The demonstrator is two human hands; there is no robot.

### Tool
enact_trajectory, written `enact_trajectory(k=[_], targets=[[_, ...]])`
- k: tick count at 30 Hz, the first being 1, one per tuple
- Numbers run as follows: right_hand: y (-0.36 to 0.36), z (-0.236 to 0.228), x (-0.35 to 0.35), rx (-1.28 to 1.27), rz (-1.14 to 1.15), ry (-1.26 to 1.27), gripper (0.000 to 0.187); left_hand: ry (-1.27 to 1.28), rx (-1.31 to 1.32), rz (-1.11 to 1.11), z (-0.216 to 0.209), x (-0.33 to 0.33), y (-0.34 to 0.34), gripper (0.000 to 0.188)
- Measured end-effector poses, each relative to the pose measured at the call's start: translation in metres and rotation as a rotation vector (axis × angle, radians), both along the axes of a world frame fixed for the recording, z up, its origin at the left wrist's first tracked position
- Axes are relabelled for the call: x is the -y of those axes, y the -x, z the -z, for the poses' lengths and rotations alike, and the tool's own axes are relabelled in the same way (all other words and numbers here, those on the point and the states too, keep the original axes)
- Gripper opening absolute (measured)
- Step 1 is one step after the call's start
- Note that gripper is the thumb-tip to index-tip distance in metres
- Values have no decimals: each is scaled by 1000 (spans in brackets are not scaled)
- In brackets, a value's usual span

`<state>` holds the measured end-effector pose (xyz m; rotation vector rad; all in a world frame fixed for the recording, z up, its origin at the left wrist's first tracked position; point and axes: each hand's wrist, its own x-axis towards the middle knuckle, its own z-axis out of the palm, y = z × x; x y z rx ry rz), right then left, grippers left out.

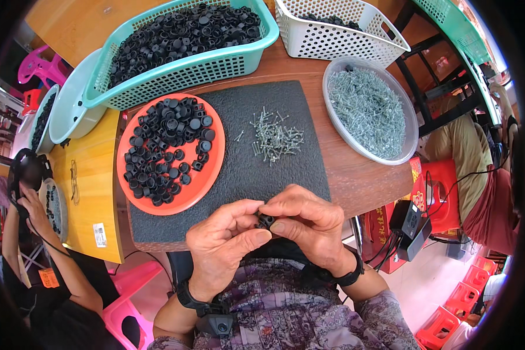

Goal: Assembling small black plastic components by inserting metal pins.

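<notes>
My left hand (227,239) and my right hand (306,224) meet at the near edge of a dark mat (245,192). Between their fingertips, both pinch a small black plastic part (266,220); the fingers cover much of it. Whether a screw is in the fingers too, I cannot make out. Beyond the left hand, an orange-red plate (201,175) carries many similar black plastic parts (169,140). A loose pile of silver screws (277,137) lies on the mat ahead of the hands.
A round clear tub (411,131) full of screws stands at the right. A teal basket (181,73) heaped with black parts and a white basket (338,44) line the back. At the left, another person's hand (38,210) is near a bowl; a pink stool (125,315) stands below.
</notes>
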<state>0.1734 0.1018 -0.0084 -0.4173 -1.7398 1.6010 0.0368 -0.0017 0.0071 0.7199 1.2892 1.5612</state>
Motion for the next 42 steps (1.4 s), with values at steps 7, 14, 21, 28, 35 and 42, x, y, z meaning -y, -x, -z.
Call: enact_trajectory(k=[7,14,21,28,35,42], targets=[[0,3,5,-27,0,255,19,31,21,41,-3,-2,3,36],[1,7,5,-136,-35,408,16,71,10,44,-5,-7,6,35],[4,10,8,-199,-43,599,14,21,-43,32,-2,-6,7,33],[3,5,6,-202,-57,748,8,33,-106,33,-1,-8,5,32],[5,4,9,-253,-14,826,8,-25,-105,4,-4,-15,1,34],[4,2,11,-210,47,804,11,14,-147,62,-1,-14,5,33]])
